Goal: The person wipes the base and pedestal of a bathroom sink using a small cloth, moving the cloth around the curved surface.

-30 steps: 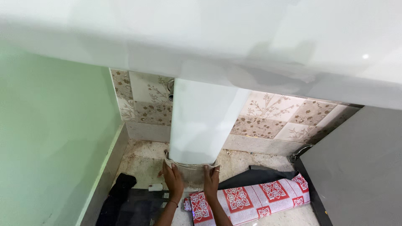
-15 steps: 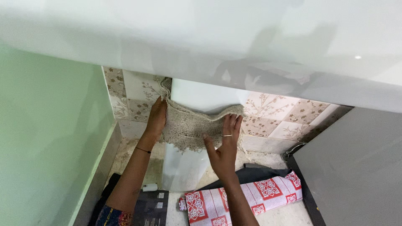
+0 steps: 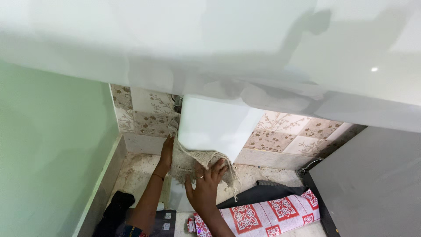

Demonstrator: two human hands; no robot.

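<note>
While flat, both hands press cloth

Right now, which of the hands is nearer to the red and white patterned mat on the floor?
Right. The right hand presses the burlap cloth low on the white pedestal, just above the patterned mat. The left hand is higher, on the pedestal's left side.

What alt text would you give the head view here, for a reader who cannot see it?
Both hands press a coarse beige cloth against a white basin pedestal, the left hand at its left side and the right hand in front. A red-and-white patterned mat lies on the floor below, by floral wall tiles.
</note>
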